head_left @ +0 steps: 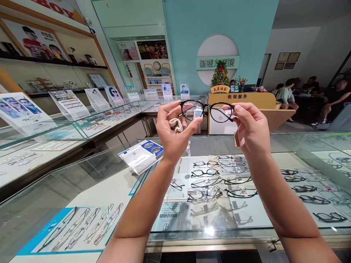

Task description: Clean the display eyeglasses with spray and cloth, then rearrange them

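A pair of black-framed eyeglasses (206, 106) is held up in front of me, above the glass display counter (109, 171). My left hand (175, 128) pinches its left side, and a bunched beige cloth (176, 125) is tucked in the same palm. On the other side, my right hand (253, 128) grips the frame near the right hinge between thumb and fingers. Through the left lens shows a small white-and-blue sticker (197, 113). Part of a brown item (237, 139) shows by my right palm; I cannot make out what it is.
Rows of eyeglasses (205, 172) lie inside the counter below my arms. A folded display card (141, 157) stands on the glass at left. Another glass case with standing cards (68, 104) runs along the left. Beyond are a yellow cashier desk (242, 100) and seated people (287, 95).
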Motion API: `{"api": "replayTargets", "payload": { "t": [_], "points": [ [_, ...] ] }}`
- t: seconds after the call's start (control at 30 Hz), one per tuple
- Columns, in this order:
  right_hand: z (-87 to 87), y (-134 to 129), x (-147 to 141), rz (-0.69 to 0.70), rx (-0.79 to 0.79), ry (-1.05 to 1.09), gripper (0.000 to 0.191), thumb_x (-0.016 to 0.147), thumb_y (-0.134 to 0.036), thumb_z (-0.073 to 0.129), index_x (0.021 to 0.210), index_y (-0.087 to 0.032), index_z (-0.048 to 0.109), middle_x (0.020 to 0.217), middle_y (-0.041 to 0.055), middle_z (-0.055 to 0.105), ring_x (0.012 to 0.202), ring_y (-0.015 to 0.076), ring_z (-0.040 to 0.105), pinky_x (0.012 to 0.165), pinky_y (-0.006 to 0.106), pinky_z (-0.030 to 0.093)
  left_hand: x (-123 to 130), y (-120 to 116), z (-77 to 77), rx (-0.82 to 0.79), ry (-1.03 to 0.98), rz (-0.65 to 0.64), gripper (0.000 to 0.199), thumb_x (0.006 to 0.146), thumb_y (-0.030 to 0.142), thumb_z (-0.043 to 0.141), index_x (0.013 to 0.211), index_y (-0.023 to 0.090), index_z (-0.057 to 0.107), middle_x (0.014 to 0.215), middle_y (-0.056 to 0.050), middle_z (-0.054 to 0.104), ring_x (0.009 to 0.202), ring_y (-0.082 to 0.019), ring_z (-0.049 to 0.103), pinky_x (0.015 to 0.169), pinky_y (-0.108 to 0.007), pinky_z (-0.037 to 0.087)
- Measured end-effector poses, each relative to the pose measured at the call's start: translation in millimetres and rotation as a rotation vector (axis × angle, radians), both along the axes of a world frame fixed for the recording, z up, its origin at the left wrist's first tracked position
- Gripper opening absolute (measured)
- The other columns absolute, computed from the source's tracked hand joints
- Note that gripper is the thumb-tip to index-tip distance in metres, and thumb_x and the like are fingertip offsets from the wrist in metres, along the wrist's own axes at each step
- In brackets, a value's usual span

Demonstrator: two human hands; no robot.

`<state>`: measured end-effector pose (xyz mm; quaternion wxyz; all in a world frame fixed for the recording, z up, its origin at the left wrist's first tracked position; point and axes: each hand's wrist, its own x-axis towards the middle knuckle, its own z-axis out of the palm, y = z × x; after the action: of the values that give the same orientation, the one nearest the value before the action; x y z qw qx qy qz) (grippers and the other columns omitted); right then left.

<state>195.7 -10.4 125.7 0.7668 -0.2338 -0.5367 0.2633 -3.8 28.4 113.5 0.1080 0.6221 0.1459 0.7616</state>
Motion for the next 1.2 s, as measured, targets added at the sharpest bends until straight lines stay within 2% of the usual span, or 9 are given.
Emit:
{"api": "replayTargets", "payload": {
  "t": [0.2, 0.33, 0.47, 0.6, 0.8, 0.93, 1.07, 1.2],
  "points": [
    [-1.3, 0.9, 0.3, 0.063, -0.044, -0.011, 0.011, 0.090, -0.039, 0.082, 0.094, -0.029, 0.080, 0.092, -0.0004, 0.078, 0.093, 0.0179, 0.074, 0.097, 0.037, 0.055, 0.6, -4.5, -0.1, 0.016, -0.004, 0.007, 0.063, 0.077, 0.051, 0.094, 0.119, 0.028, 0.053, 0.115, -0.008, 0.078, 0.084, -0.018, 0.073, 0.063, -0.033, 0.055],
    [-2.2, 2.0, -0.3, 0.067, -0.088, -0.012, 0.016, 0.087, -0.043, 0.083, 0.091, -0.028, 0.078, 0.092, -0.0002, 0.079, 0.092, 0.0176, 0.074, 0.088, 0.034, 0.056, 5.5, -13.3, 0.6, -0.021, -0.028, 0.065, 0.061, 0.078, 0.052, 0.092, 0.117, 0.028, 0.051, 0.110, -0.007, 0.078, 0.088, -0.020, 0.075, 0.069, -0.035, 0.059],
    [-2.3, 2.3, -1.4, 0.050, -0.152, -0.013, 0.018, 0.087, -0.044, 0.083, 0.091, -0.028, 0.076, 0.098, 0.0012, 0.082, 0.095, 0.0180, 0.074, 0.084, 0.033, 0.056, 9.6, -19.3, 0.7, -0.051, -0.041, 0.109, 0.061, 0.079, 0.056, 0.090, 0.117, 0.027, 0.050, 0.108, -0.007, 0.076, 0.089, -0.019, 0.075, 0.068, -0.033, 0.059],
    [-1.8, 1.1, -2.0, 0.046, -0.166, -0.011, 0.019, 0.086, -0.045, 0.083, 0.091, -0.027, 0.076, 0.099, 0.0015, 0.082, 0.096, 0.0180, 0.074, 0.084, 0.033, 0.057, 8.7, -17.6, 1.7, -0.073, -0.063, 0.085, 0.064, 0.076, 0.056, 0.092, 0.115, 0.027, 0.051, 0.109, -0.006, 0.076, 0.091, -0.019, 0.074, 0.069, -0.032, 0.057],
    [-1.1, -4.6, -5.0, 0.049, 0.021, -0.006, 0.016, 0.088, -0.043, 0.084, 0.091, -0.029, 0.079, 0.090, -0.0007, 0.076, 0.089, 0.0164, 0.073, 0.093, 0.035, 0.059, 3.9, 1.2, 4.4, -0.301, -0.090, -0.212, 0.077, 0.066, 0.064, 0.095, 0.117, 0.026, 0.052, 0.110, -0.009, 0.077, 0.077, -0.016, 0.071, 0.055, -0.026, 0.047],
    [-3.4, -5.8, -7.1, 0.031, 0.096, -0.080, 0.013, 0.093, -0.040, 0.080, 0.102, -0.031, 0.080, 0.104, 0.0003, 0.080, 0.103, 0.0200, 0.076, 0.100, 0.040, 0.059, 3.2, 2.5, 8.3, -0.447, -0.164, -0.380, 0.081, 0.059, 0.058, 0.099, 0.116, 0.027, 0.051, 0.110, -0.006, 0.075, 0.057, -0.006, 0.053, 0.045, -0.024, 0.031],
    [-6.0, -8.1, -10.3, -0.169, 0.231, -0.328, 0.015, 0.093, -0.034, 0.081, 0.108, -0.036, 0.081, 0.121, 0.0005, 0.081, 0.122, 0.0258, 0.072, 0.112, 0.051, 0.054, 4.0, -9.5, 13.5, -0.659, -0.075, -0.588, 0.061, 0.069, 0.053, 0.093, 0.111, 0.025, 0.059, 0.101, -0.003, 0.069, 0.052, -0.003, 0.038, 0.043, -0.025, 0.019],
    [-6.8, -12.5, -11.8, -0.266, 0.360, -0.440, 0.015, 0.094, -0.029, 0.080, 0.104, -0.040, 0.083, 0.118, -0.0018, 0.082, 0.122, 0.0281, 0.072, 0.115, 0.056, 0.050, 8.0, -17.4, 14.7, -0.852, 0.066, -0.818, 0.049, 0.070, 0.056, 0.090, 0.095, 0.021, 0.065, 0.099, -0.007, 0.070, 0.053, -0.003, 0.032, 0.043, -0.025, 0.015]
  ]
}}
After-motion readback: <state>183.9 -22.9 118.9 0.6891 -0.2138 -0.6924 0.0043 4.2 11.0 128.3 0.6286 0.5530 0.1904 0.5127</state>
